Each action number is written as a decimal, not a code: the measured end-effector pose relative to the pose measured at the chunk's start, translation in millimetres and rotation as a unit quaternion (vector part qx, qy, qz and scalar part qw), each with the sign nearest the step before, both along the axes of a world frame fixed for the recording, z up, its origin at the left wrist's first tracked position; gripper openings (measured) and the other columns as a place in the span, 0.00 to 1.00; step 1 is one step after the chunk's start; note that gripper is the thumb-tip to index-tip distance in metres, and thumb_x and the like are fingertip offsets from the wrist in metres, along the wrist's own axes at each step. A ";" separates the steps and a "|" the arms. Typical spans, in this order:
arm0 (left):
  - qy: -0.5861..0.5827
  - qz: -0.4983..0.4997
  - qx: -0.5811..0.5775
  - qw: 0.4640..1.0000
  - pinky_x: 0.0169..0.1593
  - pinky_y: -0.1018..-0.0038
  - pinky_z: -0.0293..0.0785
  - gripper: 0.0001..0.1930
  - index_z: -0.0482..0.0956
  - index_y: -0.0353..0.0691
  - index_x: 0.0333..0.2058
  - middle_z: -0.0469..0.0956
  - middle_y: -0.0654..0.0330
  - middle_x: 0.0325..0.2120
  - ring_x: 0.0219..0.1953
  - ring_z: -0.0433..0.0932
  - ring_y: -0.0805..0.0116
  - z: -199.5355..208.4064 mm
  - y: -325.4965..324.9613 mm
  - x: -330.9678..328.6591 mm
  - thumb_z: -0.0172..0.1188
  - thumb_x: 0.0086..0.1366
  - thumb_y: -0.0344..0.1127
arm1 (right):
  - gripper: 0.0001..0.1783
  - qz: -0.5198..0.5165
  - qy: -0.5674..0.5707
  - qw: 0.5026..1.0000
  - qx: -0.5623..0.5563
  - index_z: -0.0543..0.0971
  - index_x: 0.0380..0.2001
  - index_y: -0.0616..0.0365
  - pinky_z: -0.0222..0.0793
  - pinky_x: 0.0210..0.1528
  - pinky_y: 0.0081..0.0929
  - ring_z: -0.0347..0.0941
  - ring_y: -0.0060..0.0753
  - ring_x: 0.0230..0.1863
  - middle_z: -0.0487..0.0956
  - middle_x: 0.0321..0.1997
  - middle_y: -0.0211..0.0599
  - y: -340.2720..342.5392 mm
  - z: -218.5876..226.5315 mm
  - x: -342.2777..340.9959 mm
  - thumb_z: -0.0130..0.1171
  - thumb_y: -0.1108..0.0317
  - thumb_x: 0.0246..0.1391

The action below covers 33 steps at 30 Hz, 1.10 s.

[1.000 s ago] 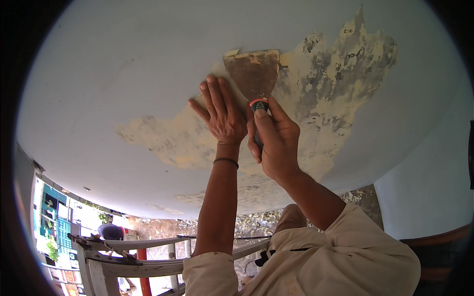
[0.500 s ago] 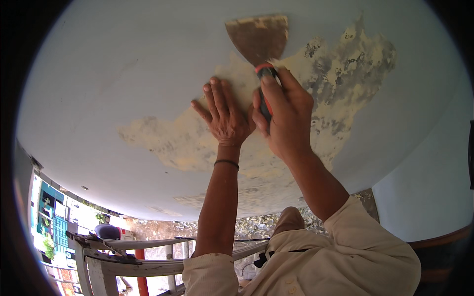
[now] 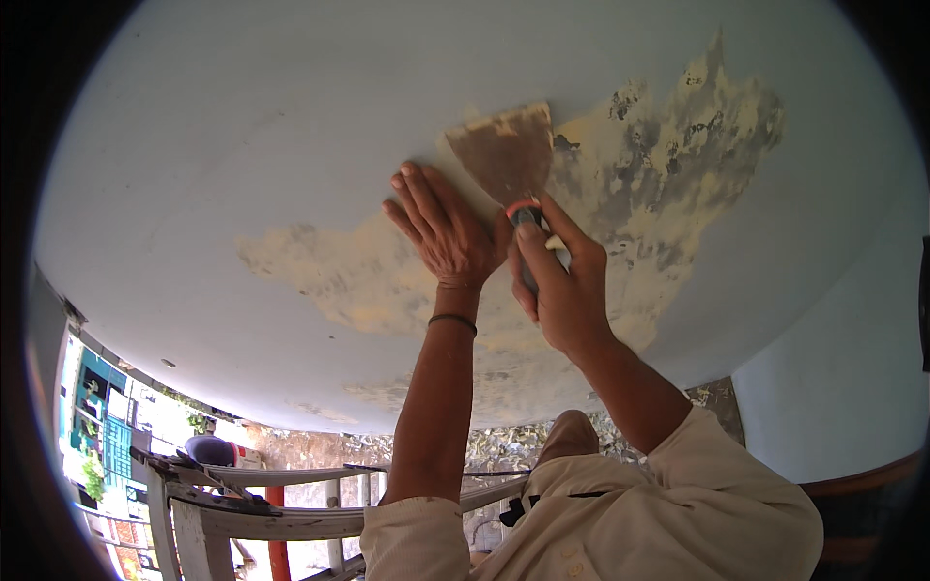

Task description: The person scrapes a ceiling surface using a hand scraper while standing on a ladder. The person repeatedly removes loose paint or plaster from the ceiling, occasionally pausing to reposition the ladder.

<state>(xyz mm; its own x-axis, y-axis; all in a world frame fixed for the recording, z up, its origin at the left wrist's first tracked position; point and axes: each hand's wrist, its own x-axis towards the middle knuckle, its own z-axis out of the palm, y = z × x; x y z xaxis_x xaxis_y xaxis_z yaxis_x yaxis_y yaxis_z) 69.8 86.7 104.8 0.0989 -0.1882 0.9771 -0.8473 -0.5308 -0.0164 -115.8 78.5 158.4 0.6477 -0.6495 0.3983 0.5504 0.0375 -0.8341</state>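
The right hand (image 3: pixel 570 290) grips a scraper (image 3: pixel 504 153) by its dark, red-collared handle (image 3: pixel 524 215); the flared, brownish blade, cream-crusted along its edge, is at the patchy grey wall (image 3: pixel 291 155), where the left hand (image 3: pixel 451 235) lies flat just beside.

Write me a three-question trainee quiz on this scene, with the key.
1. Which hand holds the scraper?
2. True or false: the wall is one even colour throughout.
3. Fill the gap: around the left wrist is a dark ____.

Key:
1. The right hand; the left hand rests on the wall.
2. False; a large, ragged patch shows yellowish and grey.
3. Band.
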 end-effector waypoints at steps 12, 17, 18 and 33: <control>-0.003 -0.006 -0.005 1.000 0.77 0.35 0.31 0.58 0.52 0.18 0.72 0.46 0.35 0.76 0.80 0.38 0.35 0.8 1.8 1.5 0.59 0.64 0.68 | 0.14 0.001 0.038 0.999 -0.008 0.77 0.53 0.63 0.55 0.15 0.16 0.61 0.11 0.15 0.72 0.23 0.27 -8.1 3.1 -14.4 0.53 0.65 0.74; 0.014 0.005 0.004 1.000 0.77 0.36 0.32 0.57 0.43 0.23 0.75 0.42 0.37 0.77 0.80 0.37 0.35 -0.1 -2.3 -4.6 0.55 0.68 0.67 | 0.14 0.015 -0.005 1.000 -0.023 0.77 0.53 0.62 0.50 0.13 0.18 0.60 0.13 0.13 0.73 0.23 0.28 -10.3 27.0 1.0 0.53 0.64 0.74; 0.009 0.001 0.006 1.000 0.77 0.36 0.32 0.56 0.44 0.23 0.75 0.42 0.37 0.77 0.80 0.37 0.36 2.7 -1.9 -4.6 0.54 0.69 0.67 | 0.13 0.012 -0.003 1.000 -0.024 0.78 0.51 0.62 0.52 0.14 0.17 0.61 0.12 0.14 0.73 0.23 0.27 -10.6 27.8 -0.9 0.52 0.64 0.74; -0.008 -0.011 -0.011 1.000 0.76 0.34 0.31 0.55 0.52 0.18 0.71 0.47 0.33 0.75 0.79 0.39 0.34 -3.9 -4.6 -3.1 0.61 0.64 0.62 | 0.19 0.001 -0.071 0.992 -0.101 0.78 0.56 0.63 0.52 0.14 0.19 0.66 0.17 0.16 0.76 0.24 0.31 -18.6 101.0 25.9 0.58 0.62 0.71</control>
<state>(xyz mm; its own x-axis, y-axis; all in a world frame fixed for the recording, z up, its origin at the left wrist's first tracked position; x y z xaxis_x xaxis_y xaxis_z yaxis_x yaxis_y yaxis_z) 66.6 82.1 100.8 0.0789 -0.1680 0.9826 -0.8585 -0.5125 -0.0187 -89.9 60.0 259.4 0.5769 -0.5461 0.6074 0.6629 -0.1216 -0.7388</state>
